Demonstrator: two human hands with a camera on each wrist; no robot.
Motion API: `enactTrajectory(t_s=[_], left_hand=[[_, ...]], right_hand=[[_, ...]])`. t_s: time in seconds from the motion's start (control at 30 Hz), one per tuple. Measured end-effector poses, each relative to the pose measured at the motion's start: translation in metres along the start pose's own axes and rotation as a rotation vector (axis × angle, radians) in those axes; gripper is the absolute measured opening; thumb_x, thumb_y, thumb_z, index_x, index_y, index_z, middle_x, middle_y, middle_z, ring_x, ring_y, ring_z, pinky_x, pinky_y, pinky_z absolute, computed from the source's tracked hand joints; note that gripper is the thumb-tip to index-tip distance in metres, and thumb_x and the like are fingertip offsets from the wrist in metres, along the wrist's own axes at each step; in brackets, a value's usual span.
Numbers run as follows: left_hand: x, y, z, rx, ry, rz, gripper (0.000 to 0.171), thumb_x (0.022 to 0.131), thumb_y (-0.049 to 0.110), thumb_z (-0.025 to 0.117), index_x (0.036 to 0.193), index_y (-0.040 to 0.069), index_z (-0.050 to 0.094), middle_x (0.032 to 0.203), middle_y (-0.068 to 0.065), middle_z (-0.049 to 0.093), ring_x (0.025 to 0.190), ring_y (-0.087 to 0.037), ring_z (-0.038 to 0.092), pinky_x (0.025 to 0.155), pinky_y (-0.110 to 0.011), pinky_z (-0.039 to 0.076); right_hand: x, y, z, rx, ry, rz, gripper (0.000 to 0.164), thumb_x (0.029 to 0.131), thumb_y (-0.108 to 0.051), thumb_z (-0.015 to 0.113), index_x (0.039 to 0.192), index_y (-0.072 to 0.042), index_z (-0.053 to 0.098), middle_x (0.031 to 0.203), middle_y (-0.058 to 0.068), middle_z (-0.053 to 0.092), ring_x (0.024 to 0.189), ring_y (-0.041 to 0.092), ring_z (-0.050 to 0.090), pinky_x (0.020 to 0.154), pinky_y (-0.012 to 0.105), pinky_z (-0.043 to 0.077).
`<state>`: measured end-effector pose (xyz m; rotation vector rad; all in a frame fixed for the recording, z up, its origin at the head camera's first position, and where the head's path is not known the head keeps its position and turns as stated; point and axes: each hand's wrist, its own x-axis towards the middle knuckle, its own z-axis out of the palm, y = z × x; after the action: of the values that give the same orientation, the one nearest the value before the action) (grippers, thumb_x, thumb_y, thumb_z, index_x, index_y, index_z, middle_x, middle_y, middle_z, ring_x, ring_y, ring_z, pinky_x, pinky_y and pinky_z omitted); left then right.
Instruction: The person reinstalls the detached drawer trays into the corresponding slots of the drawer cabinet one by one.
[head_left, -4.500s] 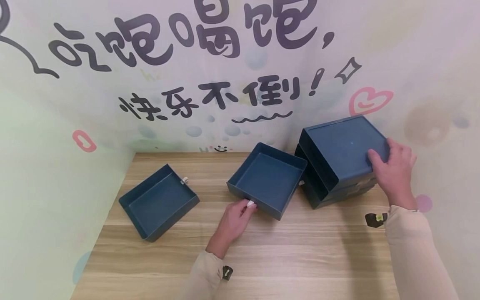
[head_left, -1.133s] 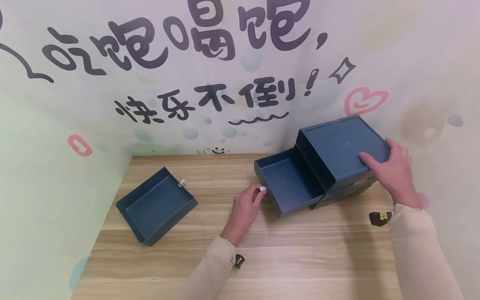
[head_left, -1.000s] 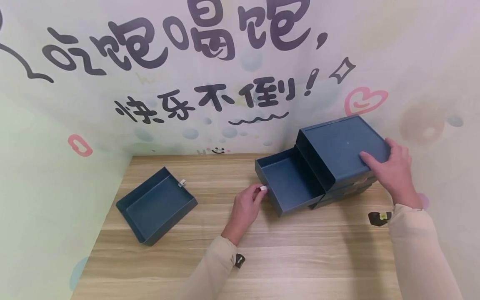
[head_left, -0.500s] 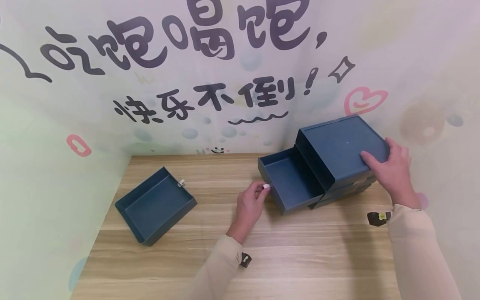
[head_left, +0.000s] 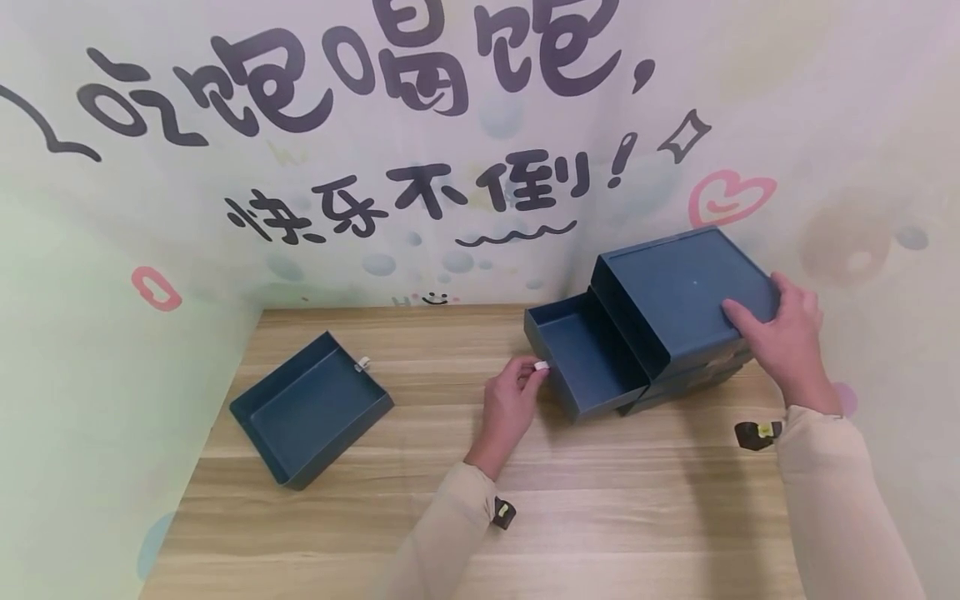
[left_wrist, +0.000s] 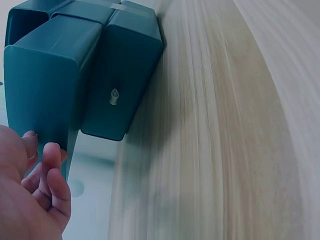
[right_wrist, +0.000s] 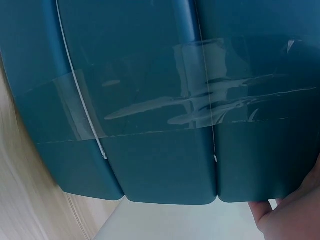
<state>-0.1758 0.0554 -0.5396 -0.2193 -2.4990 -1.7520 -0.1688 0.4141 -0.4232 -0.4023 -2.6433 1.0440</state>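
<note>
A dark blue drawer cabinet (head_left: 686, 292) of three stacked sections stands at the back right. Its middle drawer (head_left: 588, 354) sticks well out to the left, and the top slot above it is a bare opening. My left hand (head_left: 510, 408) pinches the white pull tab (head_left: 542, 366) on that drawer's front. On the cabinet's far right edge, my right hand (head_left: 791, 342) grips with the thumb on top and the fingers over the side. The lowest drawer front (left_wrist: 117, 80) sits in place, its white tab showing in the left wrist view.
A second blue drawer (head_left: 315, 417) lies loose at the left of the wooden table (head_left: 420, 533), its white tab facing the cabinet. Clear tape (right_wrist: 200, 95) runs across the cabinet's sections. A printed wall (head_left: 337, 275) rises right behind the table.
The middle drawer, first held apart from the cabinet, has been put into its slot and slid further in to the right, with my left hand on its tab. My right hand has stayed on the cabinet.
</note>
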Motion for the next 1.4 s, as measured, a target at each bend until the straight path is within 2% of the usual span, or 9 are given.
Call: enactTrajectory(t_s=[0.27,0.5,0.63,0.97,1.13,1.4], left_hand=[[0.003,0.001,0.010,-0.006,-0.004,-0.023,0.021,0.097,0.025,0.070,0.114,0.013,0.067,0.106,-0.006,0.080,0.092,-0.013,0.076,0.072,-0.021,0.059],[0.012,0.004,0.013,0.129,-0.040,0.069,0.023,0.098,0.029,0.068,0.116,0.014,0.066,0.107,-0.003,0.080,0.091,-0.014,0.077,0.074,-0.021,0.058],[0.016,0.007,0.015,0.175,-0.056,0.073,0.024,0.099,0.031,0.067,0.117,0.015,0.065,0.108,-0.002,0.080,0.089,-0.015,0.077,0.073,-0.022,0.056],[0.017,0.011,0.023,0.140,-0.085,0.038,0.022,0.101,0.031,0.064,0.116,0.014,0.064,0.110,-0.003,0.078,0.093,-0.014,0.076,0.075,-0.021,0.058],[0.019,0.011,0.026,0.128,-0.100,0.034,0.021,0.101,0.031,0.064,0.114,0.015,0.064,0.108,-0.004,0.079,0.088,-0.013,0.074,0.071,-0.020,0.056],[0.023,0.015,0.031,0.161,-0.118,0.039,0.024,0.100,0.034,0.065,0.117,0.016,0.065,0.109,-0.003,0.079,0.087,-0.013,0.075,0.071,-0.018,0.056]], right_hand=[[0.000,0.001,0.000,0.002,0.001,0.010,0.087,0.098,-0.044,0.059,0.161,-0.001,0.016,0.153,0.037,0.021,0.138,0.049,0.019,0.109,0.066,0.024],[0.000,0.000,0.001,0.011,0.014,0.011,0.085,0.098,-0.041,0.059,0.161,-0.001,0.018,0.153,0.037,0.021,0.139,0.049,0.020,0.111,0.066,0.024],[0.001,-0.003,0.002,0.017,0.014,0.004,0.085,0.098,-0.041,0.060,0.161,-0.001,0.019,0.152,0.037,0.022,0.139,0.050,0.021,0.112,0.066,0.025],[0.000,0.000,0.000,0.022,0.000,0.024,0.086,0.098,-0.043,0.059,0.162,-0.002,0.016,0.154,0.036,0.020,0.140,0.050,0.021,0.114,0.067,0.025],[-0.001,0.000,0.000,0.035,-0.002,0.026,0.088,0.098,-0.045,0.058,0.162,-0.003,0.015,0.155,0.035,0.019,0.141,0.048,0.019,0.113,0.067,0.024],[-0.002,0.000,-0.001,0.056,-0.002,0.028,0.089,0.098,-0.047,0.058,0.163,-0.005,0.014,0.157,0.033,0.017,0.143,0.047,0.016,0.115,0.067,0.023]])
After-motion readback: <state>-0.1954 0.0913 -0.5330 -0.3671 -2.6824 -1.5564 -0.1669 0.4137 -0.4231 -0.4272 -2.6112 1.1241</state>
